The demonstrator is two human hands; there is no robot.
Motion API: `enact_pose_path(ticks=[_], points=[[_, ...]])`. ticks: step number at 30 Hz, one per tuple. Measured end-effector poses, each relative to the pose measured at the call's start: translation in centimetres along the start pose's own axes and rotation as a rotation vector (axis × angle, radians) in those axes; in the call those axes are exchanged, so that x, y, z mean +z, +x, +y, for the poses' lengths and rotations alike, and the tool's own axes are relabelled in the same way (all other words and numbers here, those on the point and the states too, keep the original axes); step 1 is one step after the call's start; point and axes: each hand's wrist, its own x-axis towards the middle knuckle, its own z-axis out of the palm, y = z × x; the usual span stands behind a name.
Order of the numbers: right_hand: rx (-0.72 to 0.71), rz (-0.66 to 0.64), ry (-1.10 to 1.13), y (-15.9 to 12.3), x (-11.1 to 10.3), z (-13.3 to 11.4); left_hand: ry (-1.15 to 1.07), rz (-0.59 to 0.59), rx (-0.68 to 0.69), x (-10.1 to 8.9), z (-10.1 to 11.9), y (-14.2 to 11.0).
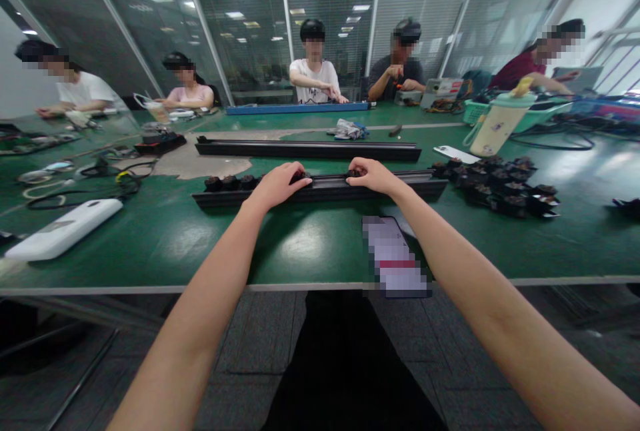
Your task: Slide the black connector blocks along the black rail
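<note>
A long black rail with a channel along its top lies across the table in front of me. Several small black modules sit in a row on its left part. My left hand is closed around a black module in the channel. Farther right, my right hand pinches another black module over the same rail. Between the hands a stretch of channel shows. The fingers partly hide both modules.
A second black rail lies behind. Loose black modules are heaped at the right, near a tumbler. A phone lies at the front edge, a white device at the left. Several people sit across the green table.
</note>
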Motion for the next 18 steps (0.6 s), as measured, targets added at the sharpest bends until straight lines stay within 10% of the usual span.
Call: enact_pose_path(ticks=[18], points=[[0.022,-0.010,-0.124,-0.22,-0.47,-0.20,0.005,-0.004,-0.015,-0.07,0.08,-0.03]])
